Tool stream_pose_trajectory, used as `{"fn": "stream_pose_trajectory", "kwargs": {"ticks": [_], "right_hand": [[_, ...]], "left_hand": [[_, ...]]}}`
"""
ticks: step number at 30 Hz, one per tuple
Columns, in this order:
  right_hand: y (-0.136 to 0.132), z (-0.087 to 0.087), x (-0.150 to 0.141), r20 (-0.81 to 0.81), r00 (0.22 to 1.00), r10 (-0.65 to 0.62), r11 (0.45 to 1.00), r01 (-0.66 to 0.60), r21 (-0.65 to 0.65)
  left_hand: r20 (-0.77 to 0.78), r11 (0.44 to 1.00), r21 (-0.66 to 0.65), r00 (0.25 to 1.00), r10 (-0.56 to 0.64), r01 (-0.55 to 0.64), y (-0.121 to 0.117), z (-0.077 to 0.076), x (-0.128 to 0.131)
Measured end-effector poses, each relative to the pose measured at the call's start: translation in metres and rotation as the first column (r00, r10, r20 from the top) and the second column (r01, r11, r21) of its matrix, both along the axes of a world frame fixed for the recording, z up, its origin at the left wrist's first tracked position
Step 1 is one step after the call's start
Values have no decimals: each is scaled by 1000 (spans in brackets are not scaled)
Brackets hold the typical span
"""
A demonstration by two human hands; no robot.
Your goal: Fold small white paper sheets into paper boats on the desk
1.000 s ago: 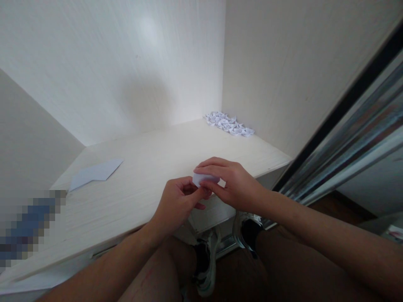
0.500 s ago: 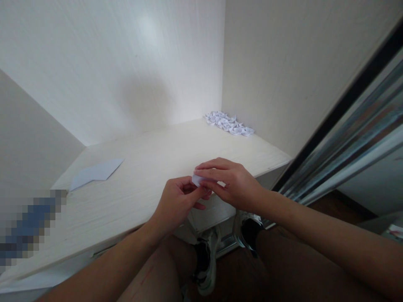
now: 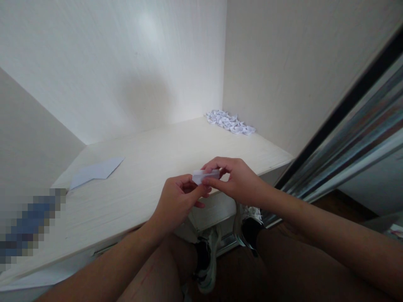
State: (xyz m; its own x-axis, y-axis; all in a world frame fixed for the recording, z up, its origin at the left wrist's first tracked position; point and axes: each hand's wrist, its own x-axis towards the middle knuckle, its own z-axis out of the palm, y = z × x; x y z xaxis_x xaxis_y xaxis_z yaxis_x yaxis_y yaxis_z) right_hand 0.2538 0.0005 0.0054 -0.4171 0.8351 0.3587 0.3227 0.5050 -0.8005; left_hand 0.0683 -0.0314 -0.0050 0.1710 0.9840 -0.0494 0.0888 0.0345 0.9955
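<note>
A small folded piece of white paper [image 3: 199, 177] is held between my two hands, just above the front edge of the white desk [image 3: 151, 167]. My left hand [image 3: 181, 195] pinches its left end with thumb and fingers. On the right, my right hand [image 3: 231, 178] grips the paper with the thumb in front and fingers behind. Part of the paper is hidden by my fingers. Flat white paper sheets [image 3: 97, 173] lie at the left of the desk. In the far right corner rests a pile of small folded paper pieces [image 3: 229, 122].
White panels [image 3: 151, 63] enclose the desk at the back and both sides. A blurred-out blue patch [image 3: 28, 228] covers the left front of the desk. At the right runs a dark-edged metal frame [image 3: 327, 109]. My legs and shoes [image 3: 206, 268] are below the desk edge.
My right fingers have drawn back and curled, so more of the folded paper shows between my hands. My left hand has hardly moved.
</note>
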Motion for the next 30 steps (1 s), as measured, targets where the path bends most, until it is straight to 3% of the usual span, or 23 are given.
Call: {"fn": "stream_pose_trajectory", "kwargs": {"ticks": [3, 9, 13, 20, 30], "right_hand": [[3, -3, 3, -52, 998, 23, 997, -27, -68], [-1, -1, 7, -37, 996, 83, 995, -81, 58], [-4, 3, 4, -67, 991, 116, 991, -111, 76], [-2, -1, -5, -235, 972, 12, 977, -61, -204], [-1, -1, -9, -319, 945, -68, 961, -24, -276]], "left_hand": [[28, 1000, -16, 999, 24, -23, 1, 1, -1], [131, 998, -55, 991, 31, -24, 2, 3, -2], [151, 998, -50, 988, 34, -27, 2, 3, -1], [134, 999, 3, 990, 44, -44, 3, 3, -2], [72, 996, 75, 997, 32, -37, 4, -2, -3]]}}
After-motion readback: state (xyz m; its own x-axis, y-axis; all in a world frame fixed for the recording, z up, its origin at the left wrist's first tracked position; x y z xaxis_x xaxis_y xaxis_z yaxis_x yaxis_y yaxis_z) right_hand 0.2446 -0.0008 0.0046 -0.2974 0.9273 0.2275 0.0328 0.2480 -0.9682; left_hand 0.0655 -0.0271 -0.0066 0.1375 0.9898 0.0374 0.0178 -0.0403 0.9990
